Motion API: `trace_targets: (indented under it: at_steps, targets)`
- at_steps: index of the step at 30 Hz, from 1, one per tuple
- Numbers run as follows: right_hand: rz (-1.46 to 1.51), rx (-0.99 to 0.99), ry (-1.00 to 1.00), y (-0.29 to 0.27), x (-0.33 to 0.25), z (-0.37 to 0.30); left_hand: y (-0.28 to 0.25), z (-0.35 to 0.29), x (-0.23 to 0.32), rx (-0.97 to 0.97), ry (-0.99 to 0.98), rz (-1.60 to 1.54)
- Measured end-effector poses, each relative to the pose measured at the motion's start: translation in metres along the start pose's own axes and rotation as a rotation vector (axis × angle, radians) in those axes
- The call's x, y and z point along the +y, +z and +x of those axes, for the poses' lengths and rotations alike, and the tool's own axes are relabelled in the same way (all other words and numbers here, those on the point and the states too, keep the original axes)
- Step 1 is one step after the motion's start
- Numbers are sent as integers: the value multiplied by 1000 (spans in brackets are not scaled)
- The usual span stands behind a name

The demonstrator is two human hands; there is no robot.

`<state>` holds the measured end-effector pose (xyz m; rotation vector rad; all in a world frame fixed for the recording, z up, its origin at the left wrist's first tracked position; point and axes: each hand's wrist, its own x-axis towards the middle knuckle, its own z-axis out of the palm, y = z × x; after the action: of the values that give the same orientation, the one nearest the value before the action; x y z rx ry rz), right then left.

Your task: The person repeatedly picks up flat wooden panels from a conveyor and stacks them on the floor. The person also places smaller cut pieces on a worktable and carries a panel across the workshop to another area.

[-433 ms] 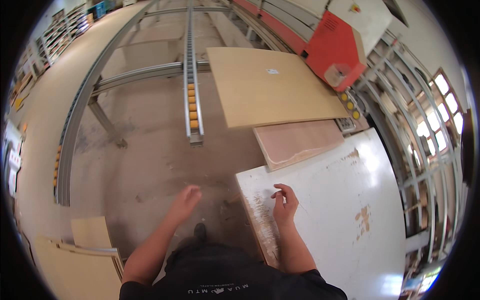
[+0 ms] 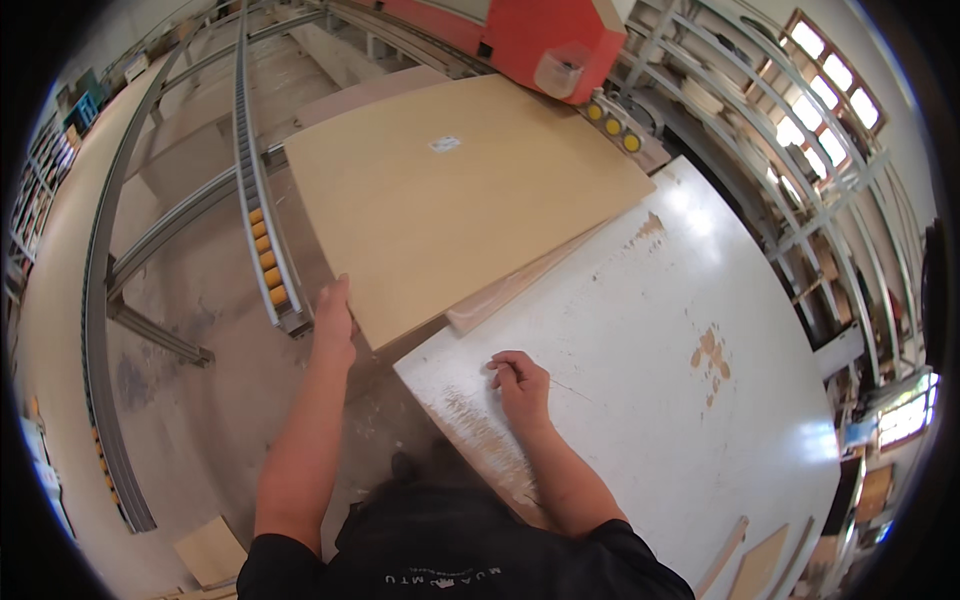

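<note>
A large tan wooden panel [image 2: 460, 190] with a small white label lies ahead of me, its near corner jutting past the white table's corner. At its left edge is my left hand [image 2: 335, 315], with the fingers closed against the edge; the board partly hides their grip. My right hand [image 2: 522, 385] is over the near left part of the white table [image 2: 620, 370], fingers curled in with nothing visible in them. Beneath the panel, a strip of a thinner pinkish board [image 2: 520, 285] shows along its near edge.
A red machine housing [image 2: 550, 45] stands beyond the panel, beside yellow round buttons [image 2: 613, 126]. To the left runs a roller rail [image 2: 262, 240] with orange rollers. Metal racks [image 2: 740, 100] line the right. Wood strips [image 2: 760, 565] lie at the table's lower right.
My view has turned right. My left hand has reached forward to the panel's left edge. The panel now covers more of the pinkish board. My right fingers have curled in more.
</note>
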<state>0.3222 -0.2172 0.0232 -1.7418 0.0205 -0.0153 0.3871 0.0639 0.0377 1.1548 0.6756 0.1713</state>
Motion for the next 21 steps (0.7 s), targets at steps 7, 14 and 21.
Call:
trace_targets:
  at_steps: [7,14,21]
  targets:
    - [-445,-254,-400,-80,-7,66,-8,-14,-18,-54,-78,107]
    - [-872,181,-263,-264,-25,300,-23,-68,-23,-174,-102,183]
    - [-870,250,184,-333,5,395,-61,-119,-6,-83,-321,314]
